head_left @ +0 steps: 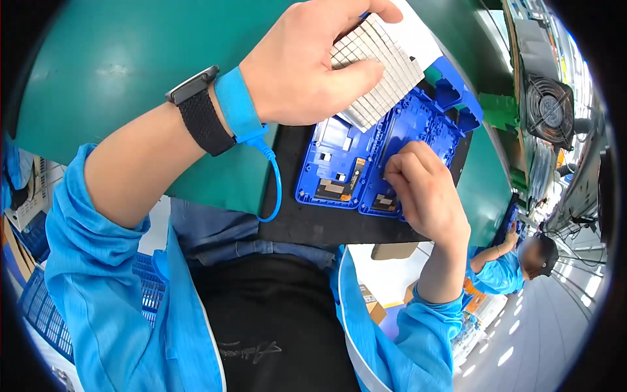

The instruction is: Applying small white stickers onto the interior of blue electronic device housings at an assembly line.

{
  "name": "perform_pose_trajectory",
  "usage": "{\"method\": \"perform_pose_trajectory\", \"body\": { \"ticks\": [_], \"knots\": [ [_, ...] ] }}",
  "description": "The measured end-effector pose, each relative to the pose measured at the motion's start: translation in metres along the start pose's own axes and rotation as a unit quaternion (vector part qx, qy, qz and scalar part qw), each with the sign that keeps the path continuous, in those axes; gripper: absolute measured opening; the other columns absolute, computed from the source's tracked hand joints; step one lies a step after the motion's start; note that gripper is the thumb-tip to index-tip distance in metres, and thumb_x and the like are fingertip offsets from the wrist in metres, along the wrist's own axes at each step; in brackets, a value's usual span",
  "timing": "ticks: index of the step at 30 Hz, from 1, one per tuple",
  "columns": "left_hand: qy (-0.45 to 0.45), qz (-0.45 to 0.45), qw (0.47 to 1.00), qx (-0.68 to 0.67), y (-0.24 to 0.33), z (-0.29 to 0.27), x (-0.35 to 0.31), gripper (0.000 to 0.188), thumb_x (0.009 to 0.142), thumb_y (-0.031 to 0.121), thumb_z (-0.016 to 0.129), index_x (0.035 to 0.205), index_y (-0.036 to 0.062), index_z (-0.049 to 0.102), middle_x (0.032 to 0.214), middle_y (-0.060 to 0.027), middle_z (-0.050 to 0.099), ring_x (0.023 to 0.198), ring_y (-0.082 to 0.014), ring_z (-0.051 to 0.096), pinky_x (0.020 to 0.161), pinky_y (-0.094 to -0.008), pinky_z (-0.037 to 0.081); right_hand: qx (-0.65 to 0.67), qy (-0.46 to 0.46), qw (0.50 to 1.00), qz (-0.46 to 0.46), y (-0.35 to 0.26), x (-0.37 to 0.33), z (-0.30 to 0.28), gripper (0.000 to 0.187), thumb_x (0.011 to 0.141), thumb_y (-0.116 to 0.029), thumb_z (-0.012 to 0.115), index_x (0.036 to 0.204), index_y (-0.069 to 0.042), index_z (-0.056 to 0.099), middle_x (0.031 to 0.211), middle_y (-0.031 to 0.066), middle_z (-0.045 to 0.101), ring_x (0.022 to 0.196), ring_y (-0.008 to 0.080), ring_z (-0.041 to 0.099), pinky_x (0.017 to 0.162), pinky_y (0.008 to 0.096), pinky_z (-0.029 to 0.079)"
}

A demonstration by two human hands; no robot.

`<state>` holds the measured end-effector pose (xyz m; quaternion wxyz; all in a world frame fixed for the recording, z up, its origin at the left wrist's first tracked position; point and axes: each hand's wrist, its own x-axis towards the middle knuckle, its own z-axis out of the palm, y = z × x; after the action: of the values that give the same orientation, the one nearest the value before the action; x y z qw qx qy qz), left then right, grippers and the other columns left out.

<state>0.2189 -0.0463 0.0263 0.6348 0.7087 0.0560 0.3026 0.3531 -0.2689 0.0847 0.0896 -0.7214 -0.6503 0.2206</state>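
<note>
My left hand (304,65) grips a sheet of small pale grey squares (385,81) laid out in a grid, thumb across its face. It is tilted over the far part of two blue plastic housings (307,176) that lie side by side. The left housing carries small dark and white pieces and a copper-coloured flex part (356,175). Over the right housing (398,140), my right hand (428,189) is closed in a pinch, fingertips pointing down into it. Whatever lies between those fingers is too small or hidden to make out.
Under the housings lies a black mat (313,225) on a green table (117,78). A blue cord (277,183) runs from my left wristband to the table edge. Beyond the housings are a blue bracket-like part (457,91) and a white sheet (421,39). A fan (548,111) and another person (503,271) are at right.
</note>
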Motion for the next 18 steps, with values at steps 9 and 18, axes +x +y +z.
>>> {"method": "perform_pose_trajectory", "body": {
  "ticks": [9, 18],
  "knots": [
    [0.013, 0.167, 0.985, 0.04, -0.012, 0.002, 0.01, 0.046, 0.084, 0.005, 0.065, 0.126, -0.0059, 0.052, 0.089, -0.0144, 0.067, 0.079, -0.0155, 0.064, 0.073, -0.0295, 0.051, -0.02, -0.014, 1.0, 0.004, -0.002, 0.001, -0.002, 0.014, 0.08, 0.007, 0.067, 0.089, 0.0, 0.058, 0.086, 0.013, 0.055, 0.082, 0.0336, 0.056, 0.072, 0.0403, 0.047],
    [0.04, 0.315, 0.94, 0.124, -0.024, 0.003, 0.008, 0.045, 0.083, 0.005, 0.064, 0.125, -0.0063, 0.053, 0.09, -0.0171, 0.068, 0.079, -0.0189, 0.066, 0.074, -0.0312, 0.052, -0.034, 0.017, 0.999, 0.003, -0.003, -0.004, 0.007, 0.016, 0.08, 0.008, 0.067, 0.09, 0.001, 0.056, 0.086, 0.0139, 0.055, 0.079, 0.0344, 0.056, 0.069, 0.0416, 0.047]
  ]
}}
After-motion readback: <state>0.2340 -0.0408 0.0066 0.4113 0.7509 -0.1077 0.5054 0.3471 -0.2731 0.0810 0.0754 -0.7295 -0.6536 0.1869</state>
